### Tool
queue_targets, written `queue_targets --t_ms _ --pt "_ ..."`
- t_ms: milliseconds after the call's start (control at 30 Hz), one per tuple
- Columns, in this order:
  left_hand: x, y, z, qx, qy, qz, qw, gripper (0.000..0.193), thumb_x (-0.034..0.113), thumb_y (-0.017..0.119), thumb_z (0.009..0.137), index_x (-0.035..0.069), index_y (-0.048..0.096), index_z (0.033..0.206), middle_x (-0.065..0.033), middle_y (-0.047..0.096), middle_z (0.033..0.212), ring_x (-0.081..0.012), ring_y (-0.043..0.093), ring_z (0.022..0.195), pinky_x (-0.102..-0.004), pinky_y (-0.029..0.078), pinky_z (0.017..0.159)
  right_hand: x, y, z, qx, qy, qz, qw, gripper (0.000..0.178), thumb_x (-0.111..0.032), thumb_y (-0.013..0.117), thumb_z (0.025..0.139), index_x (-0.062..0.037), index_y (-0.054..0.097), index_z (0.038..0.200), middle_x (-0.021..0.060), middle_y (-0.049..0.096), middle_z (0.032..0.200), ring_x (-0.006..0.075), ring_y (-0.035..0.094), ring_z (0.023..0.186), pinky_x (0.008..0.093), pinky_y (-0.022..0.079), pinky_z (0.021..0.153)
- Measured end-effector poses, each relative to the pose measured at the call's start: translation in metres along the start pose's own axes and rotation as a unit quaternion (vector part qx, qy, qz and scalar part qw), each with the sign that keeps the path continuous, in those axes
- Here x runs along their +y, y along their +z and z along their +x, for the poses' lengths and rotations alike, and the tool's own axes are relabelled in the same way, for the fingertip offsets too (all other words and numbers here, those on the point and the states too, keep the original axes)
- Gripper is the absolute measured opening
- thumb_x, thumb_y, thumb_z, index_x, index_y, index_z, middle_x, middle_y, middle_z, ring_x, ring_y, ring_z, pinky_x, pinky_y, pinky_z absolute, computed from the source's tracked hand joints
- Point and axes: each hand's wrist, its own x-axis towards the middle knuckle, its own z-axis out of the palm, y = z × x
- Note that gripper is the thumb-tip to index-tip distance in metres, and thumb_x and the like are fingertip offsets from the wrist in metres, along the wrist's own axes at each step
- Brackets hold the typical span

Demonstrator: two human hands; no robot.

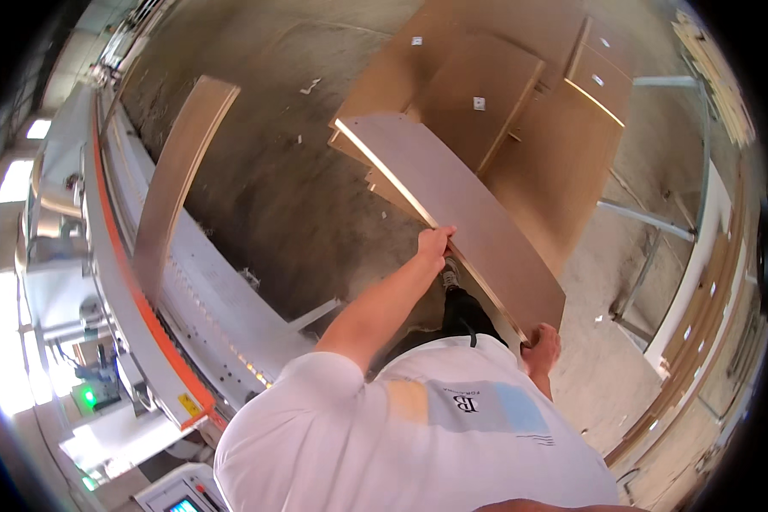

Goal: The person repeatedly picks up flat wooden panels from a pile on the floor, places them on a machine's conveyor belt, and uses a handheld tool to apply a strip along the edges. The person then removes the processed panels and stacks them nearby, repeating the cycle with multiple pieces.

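A long brown panel [474, 205] with a pale, light-coloured edge is held in front of my body, slanting from far left to near right. My left hand [435, 243] is closed over its near long edge, about midway along. At the panel's near end, my right hand [541, 348] is closed round the edge by the corner; its fingertips are partly hidden. Beneath and beyond the panel's far part lie several larger brown boards [520, 77], some bearing small white labels.
On my left runs a long machine [119, 222] with an orange stripe and grey bed; another narrow brown board [179, 175] slants up from it. To the right stand a grey metal frame [701, 154] and long stacked strips [700, 316]. Scraps [311, 86] litter the concrete floor.
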Motion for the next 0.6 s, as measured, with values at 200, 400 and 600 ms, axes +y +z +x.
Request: queue_targets --t_ms 200,400,600 --pt "-0.041 -0.076 -0.080 0.044 -0.011 -0.235 0.971 0.017 0.008 0.071 0.089 0.005 0.062 0.103 -0.0070 0.067 0.095 -0.0203 0.066 0.082 -0.0366 0.057 0.070 0.081 -0.003 0.034 -0.173 0.051 0.350 0.919 0.087 -0.026 0.089 0.071 -0.0025 0.042 0.141 0.0159 0.052 0.141 0.0291 0.052 0.129 0.0413 0.044 0.108" --pt "-0.083 -0.163 -0.173 0.041 0.055 -0.387 0.920 0.025 0.009 0.069 0.090 0.005 0.063 0.114 -0.0092 0.069 0.109 -0.0242 0.067 0.100 -0.0407 0.054 0.091 0.090 0.010 0.171 -0.255 0.128 0.069 0.956 0.075 -0.048 0.057 0.099 0.0073 0.041 0.147 0.0190 0.045 0.151 0.0325 0.048 0.135 0.0414 0.039 0.112" --pt "-0.149 -0.209 -0.247 0.028 0.209 -0.510 0.834 0.037 0.010 0.065 0.093 0.007 0.057 0.129 -0.0075 0.064 0.127 -0.0250 0.060 0.119 -0.0437 0.047 0.102 -0.132 -0.014 0.164 -0.295 0.048 0.354 0.886 0.076 -0.053 0.056 0.099 0.0099 0.047 0.141 0.0198 0.052 0.145 0.0332 0.054 0.128 0.0406 0.044 0.107"
